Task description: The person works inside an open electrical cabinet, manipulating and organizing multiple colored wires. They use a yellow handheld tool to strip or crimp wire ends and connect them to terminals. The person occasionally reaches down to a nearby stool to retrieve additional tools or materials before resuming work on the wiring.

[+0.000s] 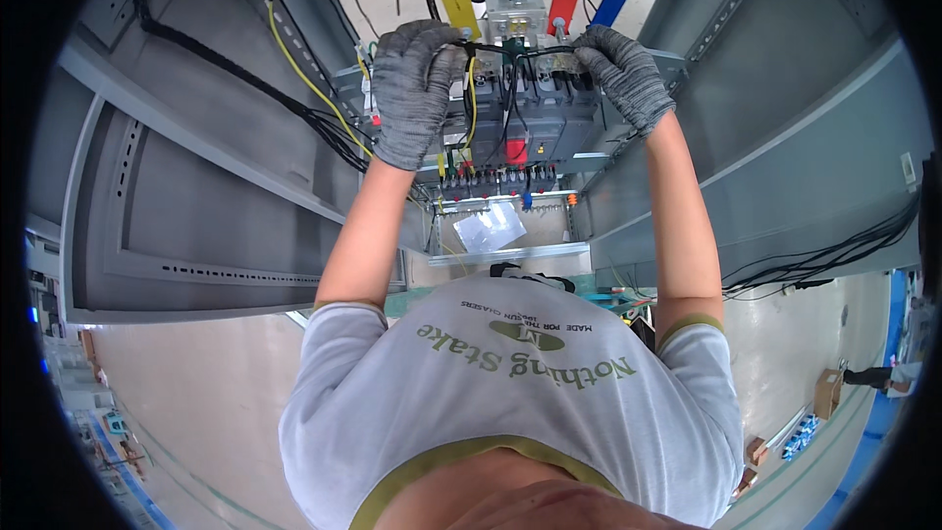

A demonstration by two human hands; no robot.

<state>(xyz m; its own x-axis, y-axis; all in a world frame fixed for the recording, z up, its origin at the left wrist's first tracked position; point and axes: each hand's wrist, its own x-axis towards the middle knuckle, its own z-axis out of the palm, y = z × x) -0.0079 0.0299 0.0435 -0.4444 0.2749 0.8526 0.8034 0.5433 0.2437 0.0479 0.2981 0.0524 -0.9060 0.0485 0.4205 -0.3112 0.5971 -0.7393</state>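
A thin run of black wires [535, 52] spans the gap between my hands, in front of the upper part of a large grey circuit breaker [557, 128]. My left hand [414, 88], in a grey knit glove, pinches the run at its left end. At the other end my right hand [626, 77], gloved alike, has its fingertips closed on it; the exact grip is partly hidden. Loose black wires and a yellow wire [474, 98] hang down from the run over the breaker. Beyond stand yellow [456, 2], red [564, 6] and blue [610, 6] busbars.
Grey cabinet walls [785, 108] flank both arms. A black cable bundle [235, 69] and a yellow-green wire [312, 83] run down the left side. Below the breaker sit a terminal row [496, 182] and a clear plastic bag [491, 228]. More black cables [834, 255] hang at right.
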